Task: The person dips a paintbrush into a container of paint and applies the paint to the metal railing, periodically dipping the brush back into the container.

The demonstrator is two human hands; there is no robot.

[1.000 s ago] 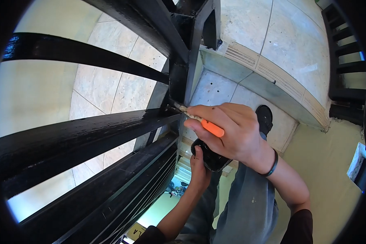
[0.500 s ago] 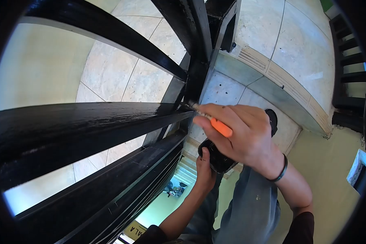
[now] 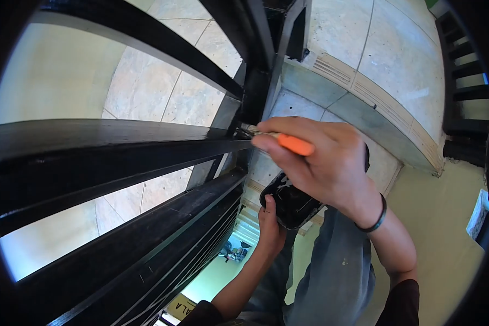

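My right hand is closed around a paintbrush with an orange handle. The brush tip meets the corner where a black rail joins an upright black post. Below it, my left hand grips the near edge of a black tray, its thumb over the rim. Wet-looking black paint coats the inside of the tray, part of which my right hand hides. Glossy black covers much of the rail.
More black bars of the railing run across the left side. Tiled steps rise at the upper right, with a second black railing beyond. My jeans-clad leg is below, and a yellow sign shows at the bottom.
The brush in my right hand has shifted slightly up and left in view, still at the rail's corner. The tray shows more of its inside. The railing sits a little differently in view.
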